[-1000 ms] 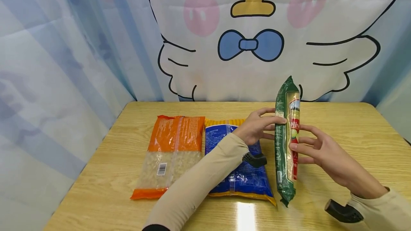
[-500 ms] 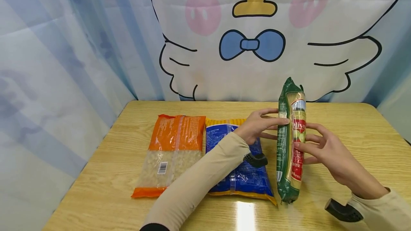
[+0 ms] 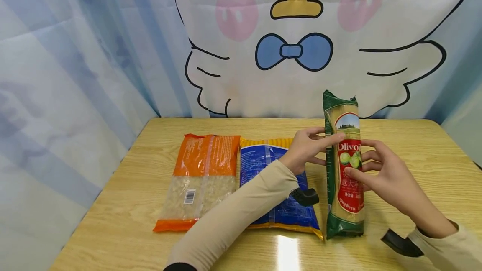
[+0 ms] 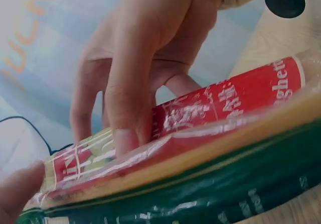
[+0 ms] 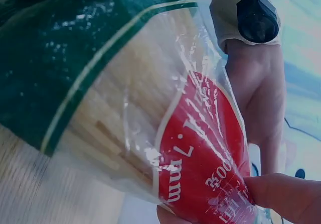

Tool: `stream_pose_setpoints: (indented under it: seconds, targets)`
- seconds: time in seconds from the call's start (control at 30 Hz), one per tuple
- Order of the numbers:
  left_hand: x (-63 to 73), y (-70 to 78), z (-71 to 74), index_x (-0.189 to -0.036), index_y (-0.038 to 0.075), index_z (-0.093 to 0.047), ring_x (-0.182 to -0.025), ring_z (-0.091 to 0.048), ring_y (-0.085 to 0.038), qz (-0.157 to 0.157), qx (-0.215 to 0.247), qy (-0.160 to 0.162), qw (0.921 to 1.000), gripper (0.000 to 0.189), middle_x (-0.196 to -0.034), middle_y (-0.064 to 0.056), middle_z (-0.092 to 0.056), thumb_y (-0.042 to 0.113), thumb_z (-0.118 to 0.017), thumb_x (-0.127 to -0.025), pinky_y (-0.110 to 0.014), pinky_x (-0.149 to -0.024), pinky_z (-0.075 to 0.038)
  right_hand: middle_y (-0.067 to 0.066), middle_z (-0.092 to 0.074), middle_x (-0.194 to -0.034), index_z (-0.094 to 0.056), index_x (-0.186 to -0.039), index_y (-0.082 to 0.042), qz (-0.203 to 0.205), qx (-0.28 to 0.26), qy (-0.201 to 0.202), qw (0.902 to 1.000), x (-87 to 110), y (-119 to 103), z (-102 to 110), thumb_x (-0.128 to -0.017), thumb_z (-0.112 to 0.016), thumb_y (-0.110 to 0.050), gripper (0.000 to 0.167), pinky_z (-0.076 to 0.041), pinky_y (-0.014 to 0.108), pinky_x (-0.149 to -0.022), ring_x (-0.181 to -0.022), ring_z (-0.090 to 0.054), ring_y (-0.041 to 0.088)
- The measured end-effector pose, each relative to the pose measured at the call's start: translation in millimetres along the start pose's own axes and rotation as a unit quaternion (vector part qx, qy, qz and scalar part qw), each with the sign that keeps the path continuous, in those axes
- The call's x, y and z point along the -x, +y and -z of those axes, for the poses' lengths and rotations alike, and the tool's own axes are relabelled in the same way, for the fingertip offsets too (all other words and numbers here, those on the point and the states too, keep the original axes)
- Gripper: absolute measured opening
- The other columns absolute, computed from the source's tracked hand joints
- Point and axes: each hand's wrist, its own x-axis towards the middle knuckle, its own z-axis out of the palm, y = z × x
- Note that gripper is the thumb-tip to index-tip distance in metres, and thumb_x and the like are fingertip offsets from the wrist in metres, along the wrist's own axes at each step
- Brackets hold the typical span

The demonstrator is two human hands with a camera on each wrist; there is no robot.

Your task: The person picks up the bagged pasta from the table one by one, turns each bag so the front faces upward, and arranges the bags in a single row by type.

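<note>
A packet of spaghetti (image 3: 345, 204), green at both ends with a red label and a clear front, is held between both hands near the table's right half. My left hand (image 3: 306, 149) grips its left edge, thumb over the front and fingers behind. From the other side my right hand (image 3: 393, 181) holds the right edge, thumb across the red label. The left wrist view shows the packet's red label (image 4: 215, 103) with the right hand over it. Strands of pasta (image 5: 115, 128) show through the film in the right wrist view.
Left of the packet lies a blue bag (image 3: 290, 210) with yellow edges, partly under the left forearm. An orange and clear bag (image 3: 211, 158) with a barcode lies farther left. A printed curtain (image 3: 291, 91) hangs behind the wooden table (image 3: 113, 204).
The spaghetti packet has turned about its long axis, from nearly edge-on to showing its red front label. Both hands keep hold of it; the two bags stay put.
</note>
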Motion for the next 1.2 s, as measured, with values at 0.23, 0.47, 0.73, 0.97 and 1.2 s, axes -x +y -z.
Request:
stream_pose_setpoints:
  seconds: [0.23,0.47,0.73,0.97,1.2]
  targets:
    - [-2.4,-9.9,-4.1,-0.122,0.011,-0.067,-0.079,-0.070,-0.018,-0.007,0.039,0.035,0.9986,0.040,-0.094,-0.001,-0.070,0.014,-0.079,-0.084,-0.044,-0.064,-0.062,0.023,-0.062,-0.108,-0.028,-0.149,0.002,0.000,0.029,0.000,0.9996,1.1,0,-4,-0.092,-0.071,-0.010,0.072,-0.060,0.030,-0.056,-0.077,-0.064,-0.001]
    - [-3.6,-12.6,-6.1,-0.114,0.012,-0.069,-0.077,-0.072,-0.022,0.000,0.061,0.071,0.9956,0.033,-0.090,-0.002,-0.073,0.011,-0.080,-0.083,-0.043,-0.063,-0.062,0.025,-0.060,-0.112,-0.028,-0.149,0.000,-0.016,0.007,0.005,0.9998,3.2,3,-4,-0.092,-0.072,-0.019,0.074,-0.061,0.033,-0.057,-0.079,-0.065,0.000]
    - [-1.1,-8.2,1.5,-0.123,0.012,-0.065,-0.088,-0.074,-0.027,0.003,0.087,0.047,0.9951,0.038,-0.097,-0.006,-0.075,0.009,-0.077,-0.086,-0.043,-0.069,-0.062,0.020,-0.060,-0.118,-0.033,-0.146,-0.001,-0.011,-0.020,-0.008,0.9997,1.7,15,0,-0.095,-0.069,-0.021,0.065,-0.062,0.035,-0.063,-0.086,-0.065,-0.002]
    - [-0.7,-1.5,9.9,-0.131,0.012,-0.061,-0.092,-0.071,-0.021,-0.009,0.093,0.002,0.9956,0.044,-0.102,-0.006,-0.074,0.011,-0.074,-0.089,-0.043,-0.076,-0.062,-0.006,-0.056,-0.128,-0.033,-0.150,-0.009,-0.015,-0.043,-0.046,0.9979,-0.8,27,12,-0.100,-0.061,-0.020,0.058,-0.061,0.031,-0.075,-0.101,-0.061,-0.005]
    - [-1.7,0.4,12.1,-0.125,0.016,-0.064,-0.091,-0.070,-0.019,-0.012,0.110,-0.028,0.9934,0.034,-0.102,-0.006,-0.073,0.012,-0.071,-0.092,-0.042,-0.079,-0.061,0.007,-0.056,-0.137,-0.018,-0.157,-0.015,-0.057,-0.127,-0.094,0.9858,-2.3,28,12,-0.104,-0.053,-0.020,0.064,-0.060,0.034,-0.080,-0.105,-0.063,0.000]
